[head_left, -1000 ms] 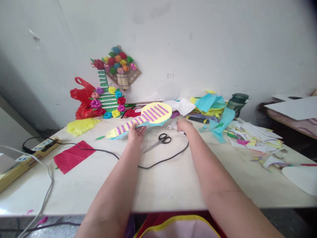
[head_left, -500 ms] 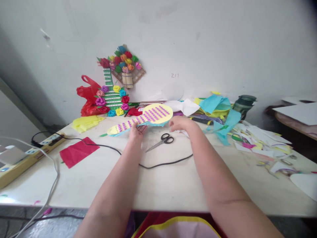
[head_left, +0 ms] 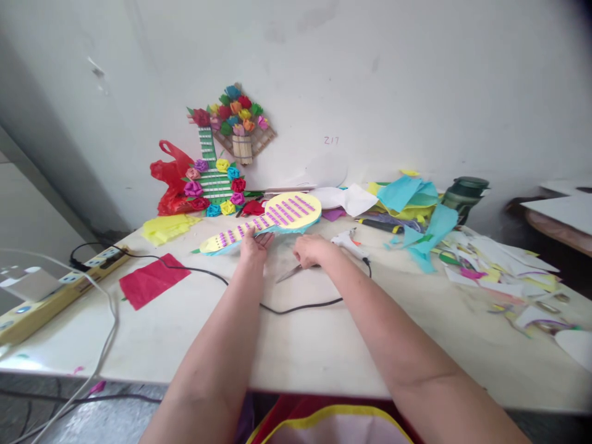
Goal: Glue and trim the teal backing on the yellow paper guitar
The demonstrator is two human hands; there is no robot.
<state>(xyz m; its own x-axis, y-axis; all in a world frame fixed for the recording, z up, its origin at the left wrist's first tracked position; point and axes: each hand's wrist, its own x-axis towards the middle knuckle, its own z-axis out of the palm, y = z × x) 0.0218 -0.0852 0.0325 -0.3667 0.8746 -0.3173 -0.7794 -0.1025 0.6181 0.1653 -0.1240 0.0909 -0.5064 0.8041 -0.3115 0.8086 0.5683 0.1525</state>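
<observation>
Pinching flat yellow paper guitar [head_left: 291, 213], purple-striped, at its neck with left hand [head_left: 253, 245]; covering scissors [head_left: 285, 275] handles with curled right hand [head_left: 312, 250], grip unclear, steel blades protruding.

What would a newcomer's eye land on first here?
The yellow guitar-shaped paper cutout with purple stripes, held up by the left hand at centre, draws the eye first. Behind it, bright paper-rose decorations lean on the white wall, and a heap of turquoise and yellow paper scraps lies to the right. The right hand rests on metal scissors.
</observation>
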